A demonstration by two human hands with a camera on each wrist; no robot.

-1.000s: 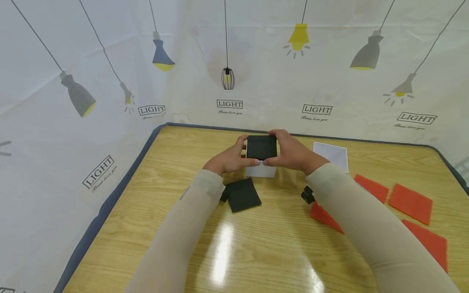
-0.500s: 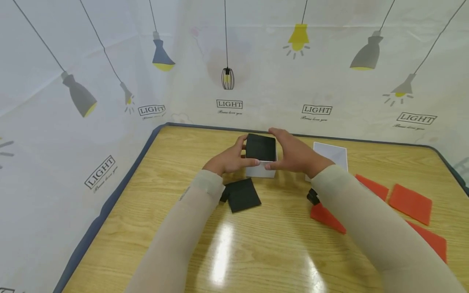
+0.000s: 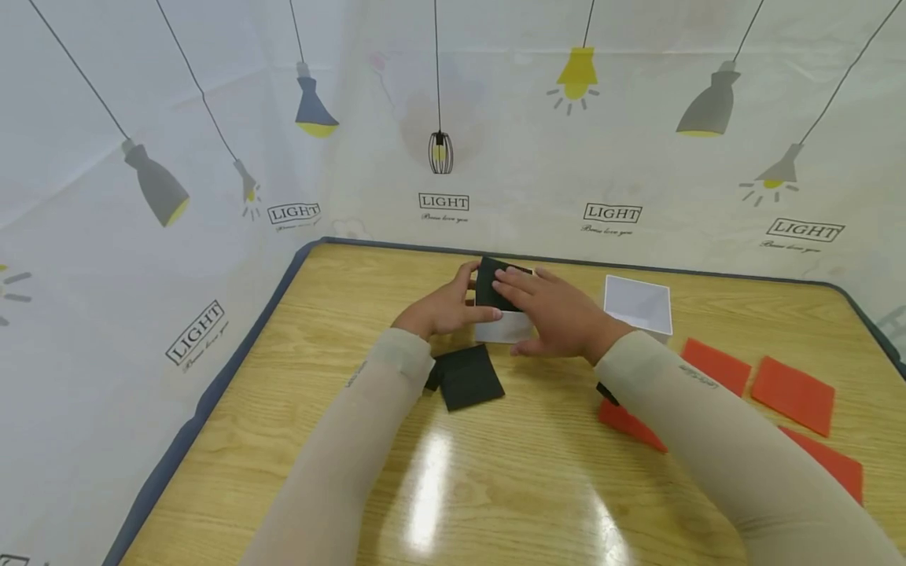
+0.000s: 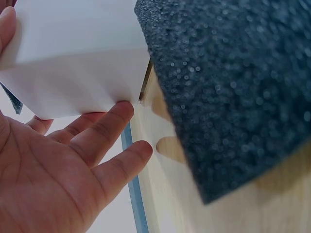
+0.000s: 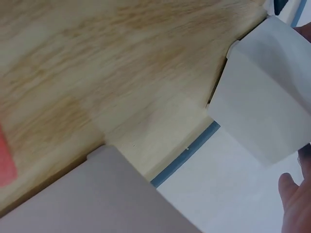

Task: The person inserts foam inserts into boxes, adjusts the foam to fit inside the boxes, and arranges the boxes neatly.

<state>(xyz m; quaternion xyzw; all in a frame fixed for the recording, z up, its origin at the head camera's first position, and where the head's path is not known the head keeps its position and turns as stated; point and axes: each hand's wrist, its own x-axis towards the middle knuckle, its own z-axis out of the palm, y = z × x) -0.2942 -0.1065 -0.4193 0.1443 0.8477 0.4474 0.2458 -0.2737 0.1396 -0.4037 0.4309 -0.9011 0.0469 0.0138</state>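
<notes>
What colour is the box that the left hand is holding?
The box is white. It shows best up close in the left wrist view.

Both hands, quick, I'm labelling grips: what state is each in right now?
Left hand: holding the white box between thumb and fingers.
Right hand: open, fingers laid on the black square at the box's top.
</notes>
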